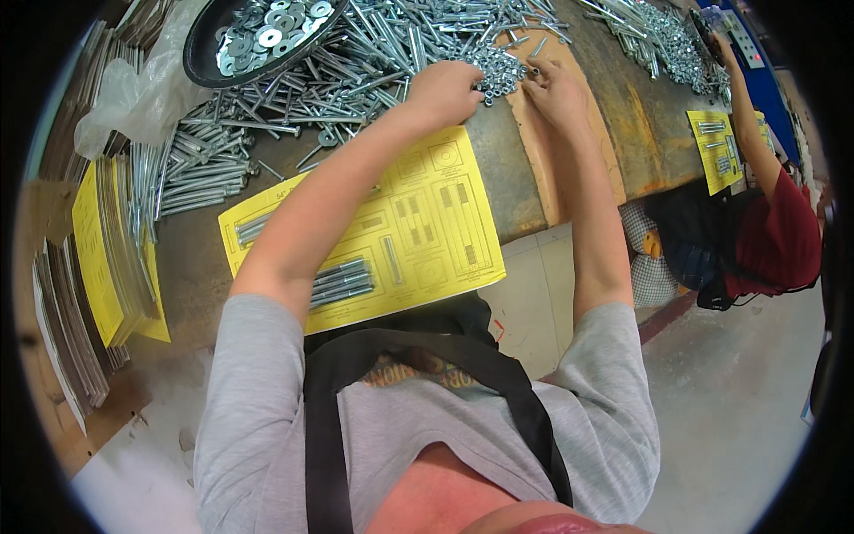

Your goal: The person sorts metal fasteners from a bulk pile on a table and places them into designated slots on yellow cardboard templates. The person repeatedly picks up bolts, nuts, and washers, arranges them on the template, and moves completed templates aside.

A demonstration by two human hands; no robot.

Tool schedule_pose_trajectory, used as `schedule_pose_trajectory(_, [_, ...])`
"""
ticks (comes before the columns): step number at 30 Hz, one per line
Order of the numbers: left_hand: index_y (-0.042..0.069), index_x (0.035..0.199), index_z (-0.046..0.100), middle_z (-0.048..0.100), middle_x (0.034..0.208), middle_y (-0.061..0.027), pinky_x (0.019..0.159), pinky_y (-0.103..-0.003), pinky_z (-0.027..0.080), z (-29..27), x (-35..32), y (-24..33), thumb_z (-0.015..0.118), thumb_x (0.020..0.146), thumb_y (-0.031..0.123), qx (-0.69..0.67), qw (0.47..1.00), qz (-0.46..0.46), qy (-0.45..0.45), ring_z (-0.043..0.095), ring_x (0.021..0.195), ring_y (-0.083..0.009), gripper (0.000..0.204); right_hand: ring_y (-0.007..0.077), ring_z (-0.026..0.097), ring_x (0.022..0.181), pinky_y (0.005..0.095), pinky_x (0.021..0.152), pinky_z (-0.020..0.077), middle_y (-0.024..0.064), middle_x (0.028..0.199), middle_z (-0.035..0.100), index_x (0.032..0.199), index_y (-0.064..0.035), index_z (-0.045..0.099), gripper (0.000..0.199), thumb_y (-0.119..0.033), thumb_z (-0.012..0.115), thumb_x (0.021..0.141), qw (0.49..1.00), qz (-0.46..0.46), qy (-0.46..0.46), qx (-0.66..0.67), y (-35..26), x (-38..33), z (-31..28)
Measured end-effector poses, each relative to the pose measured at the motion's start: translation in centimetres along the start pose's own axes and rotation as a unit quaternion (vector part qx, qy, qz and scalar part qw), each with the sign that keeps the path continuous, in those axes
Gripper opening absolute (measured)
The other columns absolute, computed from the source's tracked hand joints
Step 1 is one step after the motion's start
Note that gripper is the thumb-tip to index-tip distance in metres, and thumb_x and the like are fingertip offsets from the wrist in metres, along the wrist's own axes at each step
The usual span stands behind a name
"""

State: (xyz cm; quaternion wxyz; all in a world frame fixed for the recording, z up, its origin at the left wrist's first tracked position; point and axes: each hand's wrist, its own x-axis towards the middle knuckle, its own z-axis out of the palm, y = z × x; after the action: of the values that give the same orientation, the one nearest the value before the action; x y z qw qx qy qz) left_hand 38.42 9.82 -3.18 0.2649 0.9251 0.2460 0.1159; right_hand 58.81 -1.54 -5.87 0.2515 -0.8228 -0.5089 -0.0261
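Observation:
My left hand is curled at the left edge of a pile of small metal nuts. Its fingertips are partly hidden, so what they hold cannot be made out. On the pile's right side, my right hand pinches a nut between thumb and fingers, above a strip of brown cardboard. Under my left forearm lies a yellow printed sheet with part outlines. Several long bolts rest on its lower part, and more metal rods lie at its left edge.
A large heap of bolts covers the table's far side. A black bowl of washers stands at the far left, near a clear plastic bag and stacked yellow cards. At right, a co-worker in a red sleeve reaches across the table.

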Motion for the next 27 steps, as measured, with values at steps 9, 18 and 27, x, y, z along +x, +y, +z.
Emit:
schedule_pose_trajectory(9, [0.012, 0.105, 0.071, 0.069, 0.094, -0.009, 0.079, -0.043, 0.052, 3.3, -0.4, 1.2, 0.074, 0.08, 0.027, 0.023, 0.997, 0.061, 0.032, 0.067, 0.091, -0.0308, 0.03, 0.0295, 0.068, 0.083, 0.0386, 0.077, 0.0532, 0.0155, 0.094, 0.069, 0.102, -0.0005, 0.071, 0.026, -0.018, 0.072, 0.083, 0.992, -0.021, -0.117, 0.041, -2.2, -3.3, -3.3])
schedule_pose_trajectory(18, [0.009, 0.11, 0.07, 0.07, 0.098, -0.0119, 0.081, -0.039, 0.054, 3.0, -1.3, 1.7, 0.073, 0.079, 0.022, -0.051, 0.996, 0.072, -0.024, 0.068, 0.09, -0.0292, 0.033, 0.0268, 0.067, 0.079, 0.0359, 0.074, 0.0526, 0.0129, 0.093, 0.068, 0.101, -0.002, 0.072, 0.02, -0.014, 0.07, 0.085, 0.993, -0.029, -0.081, 0.076, -2.4, -8.6, -4.4])
schedule_pose_trajectory(27, [0.007, 0.105, 0.072, 0.07, 0.096, -0.0127, 0.08, -0.04, 0.053, 2.4, -1.8, 1.4, 0.074, 0.079, 0.025, -0.03, 0.996, 0.08, -0.017, 0.068, 0.089, -0.0296, 0.032, 0.027, 0.067, 0.078, 0.0364, 0.072, 0.0527, 0.0118, 0.09, 0.068, 0.097, -0.0034, 0.073, 0.016, -0.013, 0.071, 0.084, 0.996, -0.024, -0.053, 0.066, -2.3, -8.9, -3.7])
